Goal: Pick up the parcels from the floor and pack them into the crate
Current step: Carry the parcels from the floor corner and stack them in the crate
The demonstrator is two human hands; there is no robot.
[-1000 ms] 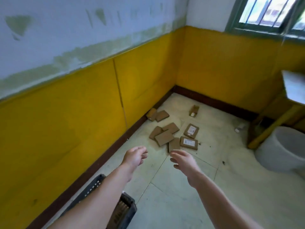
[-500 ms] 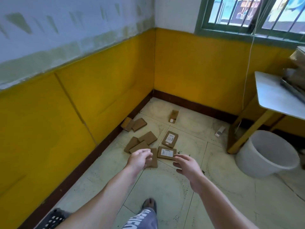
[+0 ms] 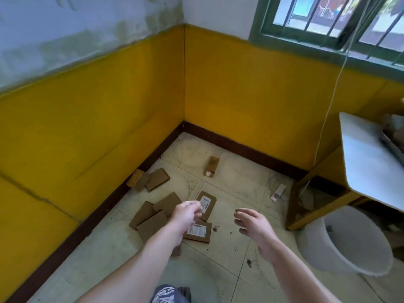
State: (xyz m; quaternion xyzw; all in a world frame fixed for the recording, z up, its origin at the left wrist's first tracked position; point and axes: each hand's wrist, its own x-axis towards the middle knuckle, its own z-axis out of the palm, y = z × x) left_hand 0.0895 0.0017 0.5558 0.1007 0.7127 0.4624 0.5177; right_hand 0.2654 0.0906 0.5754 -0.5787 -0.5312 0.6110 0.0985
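Several flat brown cardboard parcels lie on the tiled floor near the room's corner. A cluster of plain ones (image 3: 150, 217) sits by the left wall. Two labelled parcels lie beside it, one (image 3: 206, 204) farther and one (image 3: 200, 231) nearer. Two more parcels (image 3: 153, 179) rest against the baseboard, and a small box (image 3: 211, 166) lies alone farther back. My left hand (image 3: 185, 215) reaches out above the cluster, fingers loosely curled, holding nothing. My right hand (image 3: 253, 226) hovers to the right with fingers spread. The crate is out of view.
A white bucket (image 3: 347, 241) stands on the floor at the right, under a white-topped table (image 3: 369, 162) with yellow legs. A small white object (image 3: 277, 193) lies near the table leg. Yellow walls (image 3: 109, 127) close the corner. My foot (image 3: 170, 295) shows at the bottom edge.
I have stepped toward the corner; the parcels are nearer and both hands reach further over them. The black crate seen at the bottom left has dropped out of view.
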